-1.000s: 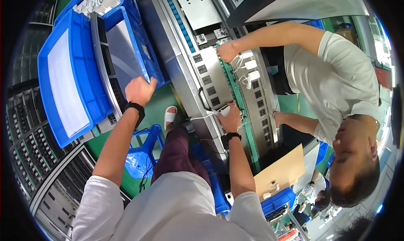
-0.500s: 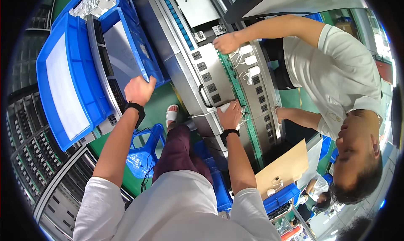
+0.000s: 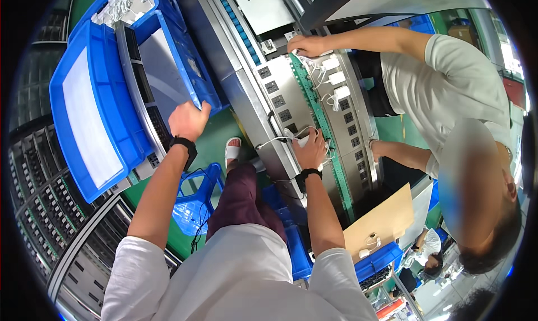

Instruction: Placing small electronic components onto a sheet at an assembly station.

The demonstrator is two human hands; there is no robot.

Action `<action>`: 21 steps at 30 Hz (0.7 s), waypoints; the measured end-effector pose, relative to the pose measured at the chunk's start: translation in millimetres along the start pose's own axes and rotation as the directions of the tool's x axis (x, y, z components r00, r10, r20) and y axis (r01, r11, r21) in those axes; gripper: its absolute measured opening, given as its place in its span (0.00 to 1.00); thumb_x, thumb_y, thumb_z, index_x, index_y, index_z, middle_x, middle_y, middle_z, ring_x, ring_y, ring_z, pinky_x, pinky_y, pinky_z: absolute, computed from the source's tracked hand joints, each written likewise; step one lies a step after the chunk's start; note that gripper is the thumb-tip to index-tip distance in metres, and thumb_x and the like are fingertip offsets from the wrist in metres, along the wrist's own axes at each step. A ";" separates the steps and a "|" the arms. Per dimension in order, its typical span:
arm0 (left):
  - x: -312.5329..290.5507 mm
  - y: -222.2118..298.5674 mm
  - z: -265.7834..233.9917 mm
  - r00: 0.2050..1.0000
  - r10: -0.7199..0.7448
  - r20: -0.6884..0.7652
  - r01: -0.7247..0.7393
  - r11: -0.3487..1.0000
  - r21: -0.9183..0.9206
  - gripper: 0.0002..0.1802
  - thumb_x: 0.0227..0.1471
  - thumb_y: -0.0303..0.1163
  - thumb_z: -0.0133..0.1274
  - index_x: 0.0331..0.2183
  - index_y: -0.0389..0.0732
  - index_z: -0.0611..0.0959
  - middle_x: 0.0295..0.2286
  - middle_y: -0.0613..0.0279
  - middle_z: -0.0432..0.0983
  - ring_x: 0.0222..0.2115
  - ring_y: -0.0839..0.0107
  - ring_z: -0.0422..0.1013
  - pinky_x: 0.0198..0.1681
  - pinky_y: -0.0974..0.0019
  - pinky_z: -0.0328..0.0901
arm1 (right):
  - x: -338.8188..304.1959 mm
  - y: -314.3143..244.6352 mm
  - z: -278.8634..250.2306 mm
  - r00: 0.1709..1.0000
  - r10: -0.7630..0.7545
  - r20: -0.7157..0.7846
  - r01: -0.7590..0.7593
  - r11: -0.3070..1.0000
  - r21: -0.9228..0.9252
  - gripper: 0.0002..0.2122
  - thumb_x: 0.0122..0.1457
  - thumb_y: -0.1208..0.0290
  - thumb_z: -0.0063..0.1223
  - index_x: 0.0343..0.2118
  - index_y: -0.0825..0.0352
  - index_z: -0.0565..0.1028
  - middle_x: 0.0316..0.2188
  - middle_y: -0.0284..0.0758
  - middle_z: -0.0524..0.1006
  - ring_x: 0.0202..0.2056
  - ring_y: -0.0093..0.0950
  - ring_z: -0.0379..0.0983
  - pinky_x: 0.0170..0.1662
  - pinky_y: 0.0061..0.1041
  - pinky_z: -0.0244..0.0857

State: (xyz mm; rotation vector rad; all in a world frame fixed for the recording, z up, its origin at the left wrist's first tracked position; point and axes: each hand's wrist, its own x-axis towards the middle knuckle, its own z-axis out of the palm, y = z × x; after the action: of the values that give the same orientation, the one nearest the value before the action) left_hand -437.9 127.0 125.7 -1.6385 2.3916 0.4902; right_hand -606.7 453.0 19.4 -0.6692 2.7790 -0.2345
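My left hand point(image 3: 189, 121) is closed over the near corner of an empty-looking blue bin point(image 3: 182, 60), its fingers wrapped round the rim. Over the metal line of sockets point(image 3: 278, 101), my right hand point(image 3: 310, 150) is closed on a white power adapter point(image 3: 303, 141), mostly hidden under the fingers. A thin white cable point(image 3: 274, 140) runs from it towards the left edge of the line. A green perforated strip point(image 3: 320, 119) lies along the line, just right of that hand. Farther up, several white adapters point(image 3: 336, 78) with bundled cables sit in the right row of sockets.
Across the line stands a co-worker, whose hand point(image 3: 308, 45) reaches to the far adapters. A blue bin of white cabled adapters point(image 3: 126, 1) is at the far left, near a stacked blue tray point(image 3: 84, 114). A blue stool point(image 3: 196, 203) and cardboard sheet point(image 3: 381, 217) are near me.
The white cable by my right hand has risen into a loop above the fingers, and the hand has turned slightly. The co-worker's far hand has shifted over the cables. My left hand keeps its hold.
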 end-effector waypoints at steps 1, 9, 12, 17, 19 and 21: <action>0.0 0.9 -0.4 1.000 0.001 -0.003 -0.001 1.000 -0.011 0.26 0.49 0.52 0.48 0.29 0.37 0.86 0.27 0.42 0.79 0.32 0.43 0.76 0.38 0.48 0.70 | 0.4 0.2 1.0 1.000 0.003 -0.006 -0.003 1.000 0.007 0.34 0.46 0.55 0.65 0.55 0.65 0.66 0.61 0.50 0.63 0.60 0.48 0.60 0.59 0.48 0.56; -1.2 0.1 2.2 1.000 -0.007 -0.007 0.007 1.000 0.022 0.26 0.49 0.52 0.49 0.28 0.36 0.86 0.27 0.41 0.79 0.32 0.43 0.76 0.38 0.48 0.70 | -0.3 3.4 -0.4 1.000 -0.015 -0.015 0.015 0.999 -0.036 0.36 0.48 0.52 0.64 0.56 0.67 0.63 0.61 0.49 0.61 0.61 0.46 0.58 0.61 0.47 0.52; -1.1 -0.2 0.8 1.000 0.002 -0.019 -0.002 1.000 0.011 0.27 0.48 0.52 0.49 0.28 0.35 0.85 0.27 0.41 0.79 0.32 0.43 0.76 0.37 0.48 0.71 | 2.2 -1.0 -6.3 1.000 -0.018 0.015 0.019 0.998 -0.065 0.37 0.47 0.51 0.64 0.55 0.68 0.63 0.61 0.50 0.61 0.61 0.46 0.57 0.61 0.46 0.52; -1.4 -3.7 -0.9 0.999 0.001 -0.032 -0.001 1.000 0.000 0.28 0.48 0.52 0.49 0.27 0.34 0.85 0.26 0.40 0.79 0.31 0.43 0.77 0.37 0.49 0.72 | 4.2 -31.2 -19.6 0.993 -0.117 0.035 0.118 0.993 -0.015 0.24 0.53 0.56 0.59 0.48 0.66 0.69 0.54 0.42 0.68 0.56 0.43 0.63 0.57 0.45 0.57; -2.3 -2.6 0.1 1.000 0.008 -0.029 -0.008 1.000 0.004 0.27 0.48 0.52 0.50 0.27 0.34 0.85 0.26 0.40 0.79 0.31 0.43 0.77 0.37 0.49 0.72 | -4.8 -55.9 -19.1 0.962 -0.140 0.234 0.061 0.947 0.317 0.16 0.56 0.61 0.54 0.43 0.64 0.73 0.47 0.36 0.73 0.52 0.40 0.65 0.53 0.44 0.59; -0.6 -0.6 0.1 0.999 0.010 -0.038 -0.010 1.000 0.002 0.27 0.48 0.52 0.50 0.27 0.34 0.85 0.26 0.40 0.79 0.31 0.43 0.77 0.37 0.49 0.72 | -20.1 -64.2 28.4 0.766 -0.642 -0.036 0.643 0.763 0.064 0.08 0.57 0.67 0.49 0.37 0.62 0.75 0.36 0.32 0.75 0.44 0.36 0.69 0.45 0.43 0.62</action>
State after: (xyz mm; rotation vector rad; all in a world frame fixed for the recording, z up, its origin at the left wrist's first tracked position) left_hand -437.1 127.4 125.7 -1.6501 2.4275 0.4632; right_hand -553.9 403.2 10.9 -1.5941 2.4197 -0.4682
